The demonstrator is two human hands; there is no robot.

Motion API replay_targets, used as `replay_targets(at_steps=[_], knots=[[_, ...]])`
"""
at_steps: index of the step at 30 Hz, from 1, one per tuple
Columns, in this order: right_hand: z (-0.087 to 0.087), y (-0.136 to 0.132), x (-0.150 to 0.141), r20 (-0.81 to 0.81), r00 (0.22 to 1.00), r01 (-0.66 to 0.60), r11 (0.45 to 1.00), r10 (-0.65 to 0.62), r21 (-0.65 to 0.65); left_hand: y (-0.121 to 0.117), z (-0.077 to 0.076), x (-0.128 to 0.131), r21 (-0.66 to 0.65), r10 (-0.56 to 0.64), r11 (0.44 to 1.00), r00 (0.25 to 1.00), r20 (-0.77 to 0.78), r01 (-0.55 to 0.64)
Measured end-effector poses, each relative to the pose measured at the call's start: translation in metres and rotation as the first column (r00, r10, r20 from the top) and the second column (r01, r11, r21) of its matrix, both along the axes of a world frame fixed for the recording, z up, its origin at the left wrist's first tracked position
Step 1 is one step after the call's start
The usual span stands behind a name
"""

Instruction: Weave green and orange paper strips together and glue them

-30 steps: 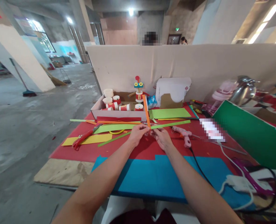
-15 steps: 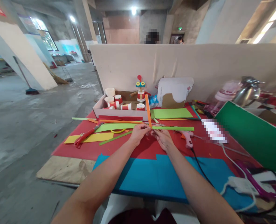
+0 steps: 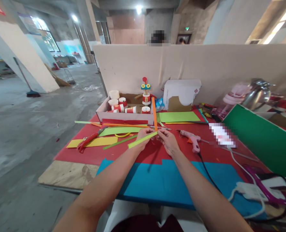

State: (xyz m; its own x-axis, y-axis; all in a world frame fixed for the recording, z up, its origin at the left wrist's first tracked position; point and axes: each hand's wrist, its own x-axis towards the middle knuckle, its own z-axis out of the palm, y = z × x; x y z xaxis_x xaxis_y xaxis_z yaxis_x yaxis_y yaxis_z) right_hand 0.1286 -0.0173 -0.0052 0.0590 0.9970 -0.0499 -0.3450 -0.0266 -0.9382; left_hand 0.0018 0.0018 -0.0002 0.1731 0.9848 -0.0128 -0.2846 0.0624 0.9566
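My left hand [image 3: 143,137] and my right hand [image 3: 168,142] meet over the red table cover [image 3: 85,154], fingers pinched together. Between them they hold two crossed paper strips. The orange strip [image 3: 154,112] stands up and away from the pinch. The light green strip [image 3: 141,140] points down to the left across my left hand. Both hands grip at the point where the strips cross.
A pink glue gun [image 3: 192,140] lies right of my hands, its black cable running toward me. Red scissors [image 3: 88,140] rest on a yellow sheet at left. A cardboard box [image 3: 123,111] with paper cups and a cup figure sits behind. A blue sheet [image 3: 167,183] covers the near table.
The green strip, which stretched to the right from my hands, has been folded over and now points left across my left hand. The orange strip stays upright.
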Motion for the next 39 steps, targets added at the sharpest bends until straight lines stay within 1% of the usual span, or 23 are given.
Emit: replay_targets(at_steps=[4,8,11,14,17,20,24,29,31,35,39], knots=[[-0.002,0.0,-0.002,0.035,0.998,0.042,0.999,-0.043,0.009,0.001,-0.002,0.0,-0.011,-0.01,1.0,1.0,-0.009,0.009],[-0.001,0.0,-0.003,0.126,0.985,0.106,0.991,-0.116,0.086,0.001,-0.002,-0.001,-0.013,-0.013,1.0,1.0,-0.013,0.012],[0.0,0.0,-0.002,0.176,0.969,0.147,0.979,-0.171,0.142,-0.001,0.0,-0.001,-0.014,-0.025,1.0,1.0,-0.01,0.025],[0.0,0.001,-0.002,0.174,0.959,0.195,0.966,-0.224,0.17,-0.005,0.005,0.001,-0.038,-0.068,0.997,0.998,0.019,0.068],[-0.001,0.001,-0.002,0.136,0.958,0.227,0.957,-0.253,0.181,-0.007,0.008,0.004,-0.06,-0.064,0.996,0.996,0.059,0.068],[-0.001,0.001,-0.003,0.11,0.966,0.211,0.962,-0.232,0.174,-0.007,0.007,0.005,-0.058,-0.02,0.998,0.998,0.061,0.023],[0.001,0.0,-0.004,0.109,0.98,0.151,0.981,-0.165,0.124,-0.004,0.001,0.004,-0.046,0.054,0.997,0.998,-0.023,-0.055],[0.002,-0.002,-0.003,0.118,0.992,0.043,0.994,-0.055,0.1,-0.004,-0.001,0.003,-0.053,0.071,0.996,0.994,-0.084,-0.076],[0.002,-0.002,-0.003,0.132,0.99,0.037,0.994,-0.051,0.101,-0.004,0.0,0.004,-0.048,0.066,0.996,0.993,-0.095,-0.071],[0.0,-0.001,-0.002,0.129,0.988,0.068,0.993,-0.08,0.094,-0.005,0.002,0.003,0.007,0.086,0.996,0.987,-0.136,-0.086],[-0.001,0.0,-0.001,0.145,0.987,0.057,0.994,-0.07,0.092,-0.008,0.006,0.002,0.008,0.083,0.996,0.983,-0.165,-0.083]])
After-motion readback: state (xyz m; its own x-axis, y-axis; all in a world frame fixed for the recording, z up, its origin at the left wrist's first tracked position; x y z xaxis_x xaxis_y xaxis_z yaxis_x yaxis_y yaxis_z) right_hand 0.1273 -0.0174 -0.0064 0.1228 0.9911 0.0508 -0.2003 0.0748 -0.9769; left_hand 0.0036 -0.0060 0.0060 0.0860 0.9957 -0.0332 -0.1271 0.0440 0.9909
